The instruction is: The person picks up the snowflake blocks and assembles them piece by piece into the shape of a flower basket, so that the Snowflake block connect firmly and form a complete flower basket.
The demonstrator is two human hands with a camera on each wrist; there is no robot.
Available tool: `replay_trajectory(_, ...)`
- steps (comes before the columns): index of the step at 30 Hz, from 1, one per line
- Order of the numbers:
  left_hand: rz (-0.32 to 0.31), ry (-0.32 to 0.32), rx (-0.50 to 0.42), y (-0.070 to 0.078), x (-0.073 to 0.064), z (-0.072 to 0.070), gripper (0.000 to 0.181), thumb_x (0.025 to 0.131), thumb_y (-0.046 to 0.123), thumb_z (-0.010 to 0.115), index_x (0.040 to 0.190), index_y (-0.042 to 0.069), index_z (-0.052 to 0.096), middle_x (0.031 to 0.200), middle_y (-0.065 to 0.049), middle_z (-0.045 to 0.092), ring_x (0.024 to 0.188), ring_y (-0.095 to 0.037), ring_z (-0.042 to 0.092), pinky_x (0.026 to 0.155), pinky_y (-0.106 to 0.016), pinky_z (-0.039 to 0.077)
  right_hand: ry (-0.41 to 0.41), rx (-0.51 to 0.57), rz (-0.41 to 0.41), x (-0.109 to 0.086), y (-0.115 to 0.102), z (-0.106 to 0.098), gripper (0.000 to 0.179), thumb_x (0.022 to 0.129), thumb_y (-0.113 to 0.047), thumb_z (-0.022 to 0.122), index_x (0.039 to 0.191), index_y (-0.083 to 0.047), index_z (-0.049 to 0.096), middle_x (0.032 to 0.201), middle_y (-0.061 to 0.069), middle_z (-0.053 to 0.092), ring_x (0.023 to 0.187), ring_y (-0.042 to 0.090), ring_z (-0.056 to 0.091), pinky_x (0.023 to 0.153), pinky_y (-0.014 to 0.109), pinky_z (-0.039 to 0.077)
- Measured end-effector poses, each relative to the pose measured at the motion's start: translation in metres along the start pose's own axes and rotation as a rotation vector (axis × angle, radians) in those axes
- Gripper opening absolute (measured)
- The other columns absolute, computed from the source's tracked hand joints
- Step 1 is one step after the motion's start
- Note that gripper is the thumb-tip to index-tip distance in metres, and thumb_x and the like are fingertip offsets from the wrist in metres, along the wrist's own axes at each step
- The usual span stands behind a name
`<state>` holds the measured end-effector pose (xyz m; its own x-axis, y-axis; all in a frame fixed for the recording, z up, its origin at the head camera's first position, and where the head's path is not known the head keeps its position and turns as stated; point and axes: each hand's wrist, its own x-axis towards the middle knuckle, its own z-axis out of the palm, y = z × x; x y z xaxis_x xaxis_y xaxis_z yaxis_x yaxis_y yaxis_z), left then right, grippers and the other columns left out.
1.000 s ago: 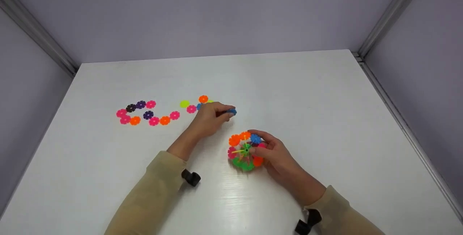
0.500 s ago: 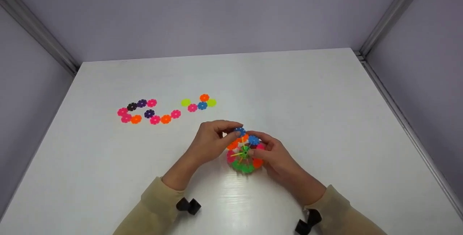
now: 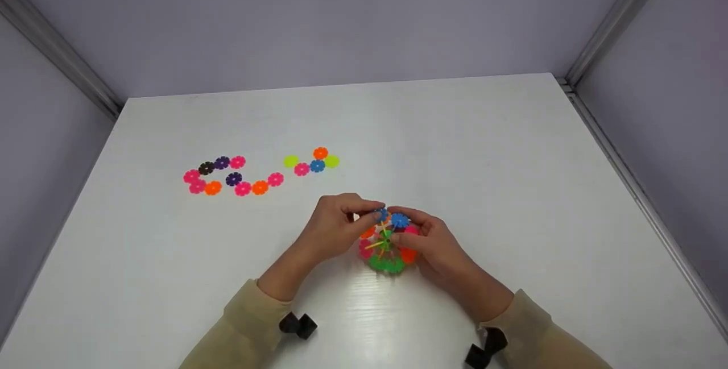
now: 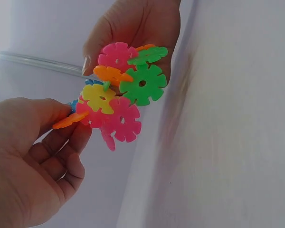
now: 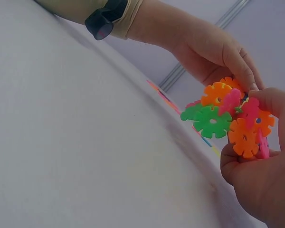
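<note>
My right hand (image 3: 438,249) grips a cluster of interlocking snowflake discs (image 3: 393,265) from its right side, thumb near the green hub. Orange, pink, green and blue notched discs ring that hub. Between thumb and forefinger my left hand (image 3: 335,229) pinches a blue snowflake disc (image 3: 381,214) at the cluster's upper edge, beside another blue disc (image 3: 400,220). In the left wrist view, a green disc (image 4: 151,90) and a yellow disc (image 4: 96,100) face the camera, the pinched disc mostly hidden. The right wrist view shows the cluster's orange discs (image 5: 242,145) close to the palm.
Loose snowflake discs lie in a winding row to the left on the white table (image 3: 483,175): several pink (image 3: 243,189), orange (image 3: 260,187) and dark ones (image 3: 234,179). Nearer the middle are yellow (image 3: 331,161) and blue discs (image 3: 317,166). Purple-grey panels (image 3: 341,22) enclose the table.
My left hand has come back toward me from beside the loose discs, bringing the blue disc to the cluster's upper edge. My right hand still holds the cluster in nearly the same place.
</note>
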<state>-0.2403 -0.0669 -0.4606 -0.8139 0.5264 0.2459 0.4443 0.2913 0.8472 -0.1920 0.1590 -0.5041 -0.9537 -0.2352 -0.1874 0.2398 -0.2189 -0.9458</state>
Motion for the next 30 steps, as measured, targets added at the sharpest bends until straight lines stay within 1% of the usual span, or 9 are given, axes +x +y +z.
replay_trajectory(7, 0.044, -0.031, 0.032, -0.0002, -0.0003, -0.0002, 0.022, 0.1, 0.013, 0.076, 0.12, 0.007, 0.081, 0.085, 0.007, 0.071, 0.072, -0.013, 0.057, 0.065, -0.025, 0.05, -0.01, -0.044, 0.001, 0.0013, -0.0025, -0.0006, 0.057, 0.094, -0.005, 0.078, 0.147, 0.004, 0.057, 0.137, 0.016, 0.067, 0.124, 0.027, 0.066, 0.102, 0.033, 0.056)
replay_trajectory(11, 0.032, -0.048, 0.036, -0.0019, -0.0005, 0.0002, 0.022, 0.1, 0.013, 0.076, 0.12, 0.009, 0.082, 0.085, 0.009, 0.07, 0.073, -0.012, 0.057, 0.066, -0.025, 0.051, -0.016, -0.075, 0.01, 0.0012, -0.0026, -0.0015, 0.055, 0.095, -0.007, 0.077, 0.146, 0.003, 0.058, 0.135, 0.015, 0.068, 0.121, 0.026, 0.068, 0.1, 0.033, 0.057)
replay_trajectory(17, 0.021, -0.078, 0.024, -0.0031, -0.0005, 0.0007, 0.021, 0.101, 0.014, 0.075, 0.12, 0.011, 0.082, 0.082, 0.011, 0.068, 0.073, -0.012, 0.057, 0.065, -0.025, 0.05, -0.013, -0.127, 0.017, 0.0029, -0.0012, -0.0026, 0.055, 0.095, -0.011, 0.079, 0.144, 0.004, 0.06, 0.134, 0.014, 0.069, 0.119, 0.024, 0.068, 0.099, 0.03, 0.057)
replay_trajectory(23, 0.037, -0.069, -0.009, -0.005, -0.0001, 0.0016, 0.021, 0.1, 0.014, 0.076, 0.12, 0.011, 0.082, 0.084, 0.01, 0.072, 0.074, -0.012, 0.059, 0.066, -0.026, 0.051, -0.008, -0.127, 0.017, 0.0029, -0.0003, -0.0042, 0.056, 0.096, -0.013, 0.079, 0.145, 0.004, 0.059, 0.135, 0.014, 0.069, 0.12, 0.024, 0.067, 0.099, 0.029, 0.056)
replay_trajectory(30, 0.045, -0.042, -0.043, -0.0085, -0.0006, 0.0043, 0.023, 0.1, 0.015, 0.076, 0.121, 0.009, 0.081, 0.088, 0.008, 0.075, 0.073, -0.014, 0.059, 0.065, -0.024, 0.05, 0.022, -0.119, 0.027, 0.0022, 0.0001, -0.0056, 0.054, 0.095, -0.013, 0.079, 0.144, 0.001, 0.062, 0.135, 0.014, 0.069, 0.12, 0.025, 0.067, 0.099, 0.03, 0.056)
